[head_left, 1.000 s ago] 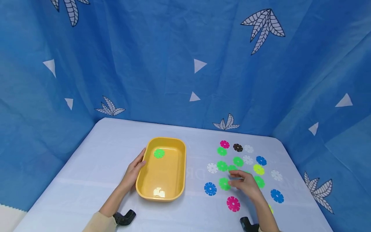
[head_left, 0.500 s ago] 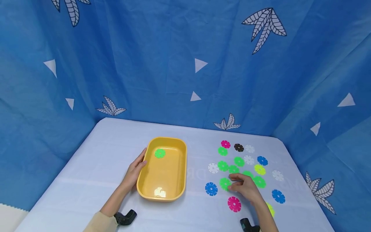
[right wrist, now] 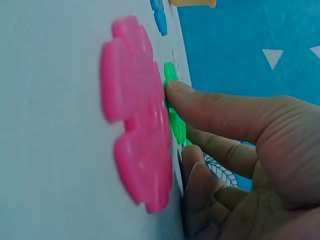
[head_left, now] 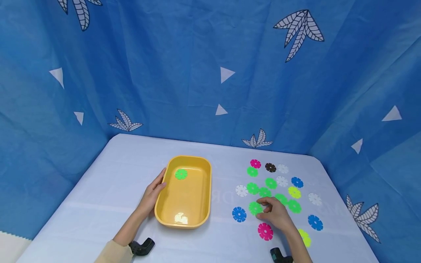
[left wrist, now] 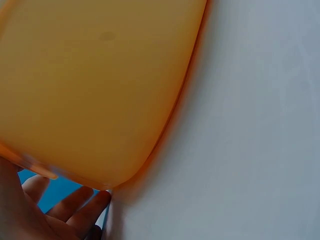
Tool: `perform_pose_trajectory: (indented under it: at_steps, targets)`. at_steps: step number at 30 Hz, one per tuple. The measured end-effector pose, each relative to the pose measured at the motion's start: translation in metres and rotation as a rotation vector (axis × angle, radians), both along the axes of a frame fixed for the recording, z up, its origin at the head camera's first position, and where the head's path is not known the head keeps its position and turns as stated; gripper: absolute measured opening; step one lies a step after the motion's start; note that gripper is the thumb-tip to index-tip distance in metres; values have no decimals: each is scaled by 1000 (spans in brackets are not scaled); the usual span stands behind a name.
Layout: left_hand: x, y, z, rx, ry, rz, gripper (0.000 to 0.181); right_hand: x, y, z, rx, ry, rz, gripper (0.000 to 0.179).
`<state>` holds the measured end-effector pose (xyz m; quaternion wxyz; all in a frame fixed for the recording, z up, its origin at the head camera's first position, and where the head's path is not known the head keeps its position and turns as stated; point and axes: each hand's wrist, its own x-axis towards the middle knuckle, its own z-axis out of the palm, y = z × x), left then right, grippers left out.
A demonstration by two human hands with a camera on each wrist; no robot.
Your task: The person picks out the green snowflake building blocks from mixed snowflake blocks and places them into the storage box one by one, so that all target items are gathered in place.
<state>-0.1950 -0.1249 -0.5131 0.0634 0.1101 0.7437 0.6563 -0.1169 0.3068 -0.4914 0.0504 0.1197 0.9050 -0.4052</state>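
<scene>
My left hand (head_left: 154,193) holds the left side of a yellow plastic tray (head_left: 182,223), thumb over the rim. A green notched disc (head_left: 181,174) lies in the tray near its far end. In the left wrist view, fingers (left wrist: 90,210) show beside the tray's wall (left wrist: 100,100). On the right, my right hand (head_left: 276,213) is low over the table at another green notched disc (head_left: 255,208). Its thumb and forefinger are spread at the disc's right side. In the right wrist view the thumb (right wrist: 185,95) overlaps the green disc (right wrist: 177,125), behind a pink disc (right wrist: 135,110).
Several more notched discs lie scattered round the right hand, among them a blue one (head_left: 239,214), a pink one (head_left: 265,231), a white one (head_left: 241,190), a black one (head_left: 270,167) and a yellow one (head_left: 304,238). A blue curtain (head_left: 184,73) hangs behind the white table (head_left: 131,153).
My right hand has shifted left and slightly down to the green disc, uncovering green discs behind it and more of the yellow one. The left hand and tray hold still.
</scene>
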Motion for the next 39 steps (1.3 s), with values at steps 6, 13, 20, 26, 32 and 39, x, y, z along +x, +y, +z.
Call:
perform_pose_trajectory:
  at_steps: [6,13,20,26,32,39]
  targets:
    - [0,0,0,1,-5,0,55,0,0,-1,6,-4,-4,44]
    - [0,0,0,4,-2,-2,55,0,-1,1,13,-1,-12,44]
    - [0,0,1,1,-3,2,55,0,-1,3,-59,16,-12,39]
    - [0,1,1,3,-20,3,55,0,0,3,-85,21,-18,28]
    - [0,2,1,6,-25,6,55,2,6,7,-151,19,-11,20]
    - [0,1,0,14,-21,6,55,-2,15,15,-173,-5,-54,20]
